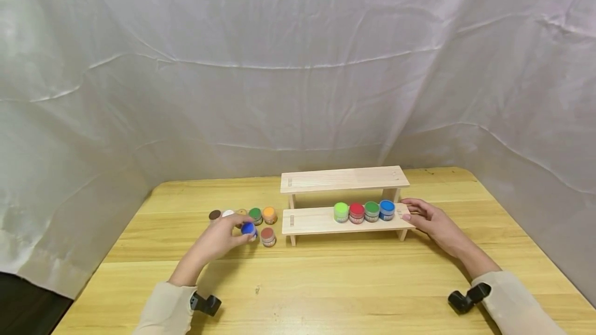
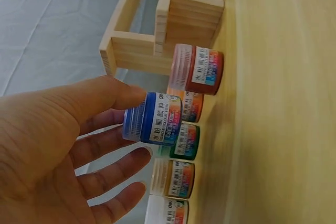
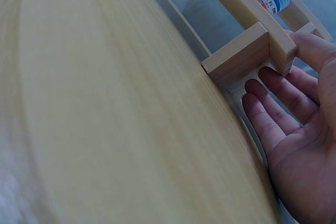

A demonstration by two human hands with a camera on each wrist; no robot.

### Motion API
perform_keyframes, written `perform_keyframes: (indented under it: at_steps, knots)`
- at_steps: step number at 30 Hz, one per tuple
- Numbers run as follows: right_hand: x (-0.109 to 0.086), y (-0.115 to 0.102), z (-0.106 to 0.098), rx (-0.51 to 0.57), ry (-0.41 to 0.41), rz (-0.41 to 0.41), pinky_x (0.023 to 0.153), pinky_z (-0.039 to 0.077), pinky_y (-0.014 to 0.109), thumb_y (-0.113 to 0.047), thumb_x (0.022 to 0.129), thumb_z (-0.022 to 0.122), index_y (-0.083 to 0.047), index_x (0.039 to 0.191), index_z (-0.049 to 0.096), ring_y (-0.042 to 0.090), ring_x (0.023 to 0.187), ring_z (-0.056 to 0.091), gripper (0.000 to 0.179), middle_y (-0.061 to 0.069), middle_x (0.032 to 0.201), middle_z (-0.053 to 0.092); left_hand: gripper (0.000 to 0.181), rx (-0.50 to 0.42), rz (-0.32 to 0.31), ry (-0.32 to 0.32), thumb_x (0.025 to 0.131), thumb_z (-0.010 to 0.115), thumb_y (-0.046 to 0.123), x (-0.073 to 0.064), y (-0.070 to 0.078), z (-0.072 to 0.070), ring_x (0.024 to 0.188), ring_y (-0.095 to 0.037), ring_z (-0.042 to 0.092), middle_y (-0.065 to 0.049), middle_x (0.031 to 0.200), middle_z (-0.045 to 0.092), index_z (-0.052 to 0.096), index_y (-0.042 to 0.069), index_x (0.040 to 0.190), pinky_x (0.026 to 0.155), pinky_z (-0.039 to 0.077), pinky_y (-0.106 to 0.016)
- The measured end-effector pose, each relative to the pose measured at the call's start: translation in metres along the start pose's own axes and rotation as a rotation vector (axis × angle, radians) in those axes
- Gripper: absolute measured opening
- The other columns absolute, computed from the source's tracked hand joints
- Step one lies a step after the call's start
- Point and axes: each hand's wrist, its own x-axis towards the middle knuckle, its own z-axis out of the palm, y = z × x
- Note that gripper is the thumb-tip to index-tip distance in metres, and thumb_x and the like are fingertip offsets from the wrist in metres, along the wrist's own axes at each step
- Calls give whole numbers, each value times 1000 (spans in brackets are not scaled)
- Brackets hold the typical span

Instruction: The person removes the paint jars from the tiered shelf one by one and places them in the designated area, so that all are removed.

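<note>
Between thumb and fingers, my left hand (image 1: 216, 239) pinches a dark blue paint jar (image 2: 165, 119) by its clear lid. In the left wrist view the jar looks lifted and slightly tilted. Beside it stand a reddish-brown jar (image 1: 267, 237), an orange jar (image 1: 269, 215) and a green jar (image 1: 255, 215). My right hand (image 1: 437, 226) grips the right end of the lower step of a two-tier wooden rack (image 1: 309, 221), thumb at the top edge and fingers below. That step carries a lime jar (image 1: 341, 212), a red jar (image 1: 356, 213), a green jar (image 1: 371, 212) and a blue jar (image 1: 387, 210).
Left of the rack, a dark brown jar (image 1: 214, 215), a white jar (image 1: 228, 213) and an ochre jar (image 2: 176, 178) stand partly behind my left hand. The rack's upper tier (image 1: 344, 178) rises at the back. A pale cloth (image 1: 298, 92) hangs round the wooden table (image 1: 326, 288).
</note>
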Motion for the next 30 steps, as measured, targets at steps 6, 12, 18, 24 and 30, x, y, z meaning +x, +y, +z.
perform_keyframes:
  at_steps: [6,12,18,24,30]
  knots:
    - [0,-1,0,9,-1,-8,84,48,16,-23,98,61,0,144,40,3,103,57,55,25,129,53,33,-5,13,-28,89,73,20,1,-3,7,91,-14,62,4,99,67,69,6,119,76,52,-33]
    - [0,-1,0,-11,3,-10,85,47,15,-24,99,61,0,145,40,1,104,56,56,24,129,54,31,4,-11,-28,88,75,20,1,-4,13,91,-15,63,4,99,68,70,8,116,75,53,-34]
    - [-1,-2,0,-26,3,-15,84,47,15,-24,98,61,-2,145,41,2,104,56,55,24,129,54,29,32,-10,-22,88,75,22,2,-7,17,88,-13,63,6,96,67,70,10,114,74,53,-32]
    - [0,0,1,-21,7,-23,84,48,15,-23,98,62,0,144,42,2,103,57,55,24,127,55,29,33,-11,-16,88,75,21,2,-6,18,87,-13,63,5,95,67,71,10,113,74,53,-33]
    - [1,0,2,-2,15,-23,84,48,15,-22,98,62,3,143,41,1,102,56,55,24,125,54,33,37,-33,-15,87,76,22,1,-3,16,90,-18,63,2,99,68,70,9,117,77,54,-38]
